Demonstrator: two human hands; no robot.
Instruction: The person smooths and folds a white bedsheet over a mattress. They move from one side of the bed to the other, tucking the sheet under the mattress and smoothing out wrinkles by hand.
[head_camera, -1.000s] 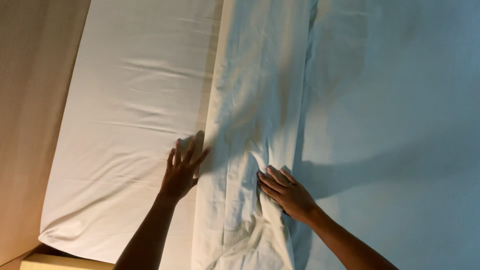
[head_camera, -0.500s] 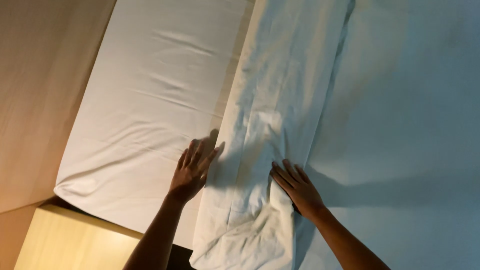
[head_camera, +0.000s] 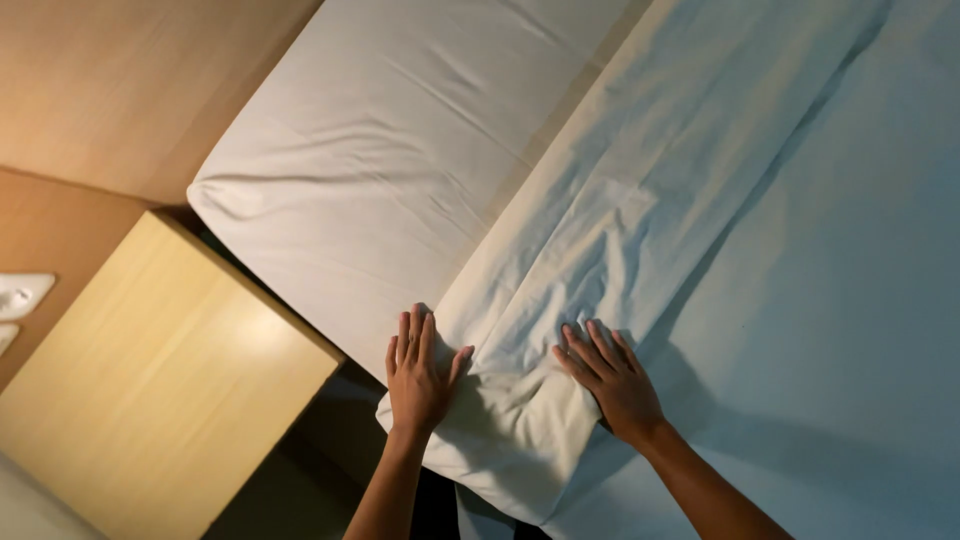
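Note:
My left hand (head_camera: 418, 375) lies flat with fingers spread on the near corner of a folded white sheet band (head_camera: 590, 250) that runs diagonally across the bed. My right hand (head_camera: 610, 378) presses palm down on the same wrinkled band, a little to the right, fingers apart. Neither hand grips the cloth. Left of the band the white fitted mattress surface (head_camera: 390, 170) shows. Right of it spreads a smooth pale bluish cover (head_camera: 830, 300).
A light wooden bedside table (head_camera: 150, 390) stands left of the bed's corner, with a dark gap between them. A wooden wall panel (head_camera: 120, 80) fills the upper left. Some white objects (head_camera: 20, 300) lie at the far left edge.
The view has swung so the bed corner and bedside table now show. Both hands have slid along the folded band toward its near end at the mattress corner.

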